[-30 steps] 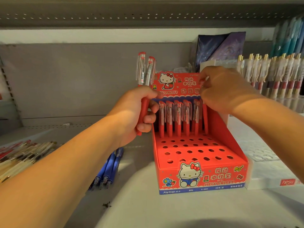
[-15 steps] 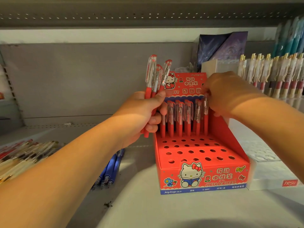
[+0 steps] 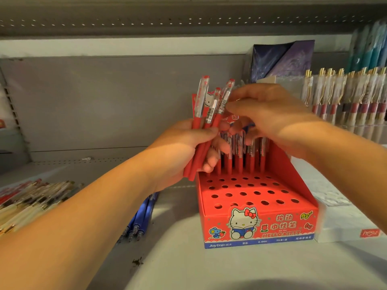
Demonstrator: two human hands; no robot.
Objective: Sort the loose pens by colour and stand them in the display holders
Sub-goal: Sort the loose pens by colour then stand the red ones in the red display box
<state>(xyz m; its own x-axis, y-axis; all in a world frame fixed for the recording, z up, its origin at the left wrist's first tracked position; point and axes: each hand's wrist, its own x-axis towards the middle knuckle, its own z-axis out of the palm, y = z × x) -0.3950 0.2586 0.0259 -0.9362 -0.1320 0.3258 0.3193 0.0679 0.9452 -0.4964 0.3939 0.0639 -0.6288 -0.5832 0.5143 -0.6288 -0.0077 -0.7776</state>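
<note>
My left hand [image 3: 188, 147], raised at the back-left corner of the red holder [image 3: 257, 227], clenches a bunch of red pens [image 3: 201, 101] upright. My right hand [image 3: 272, 114] arches over to their caps; whether it grips one I cannot tell.

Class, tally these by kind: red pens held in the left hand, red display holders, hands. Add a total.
Red pens in the left hand: 3
Red display holder: 1
Hands, with the right hand: 2
Total: 6
</note>
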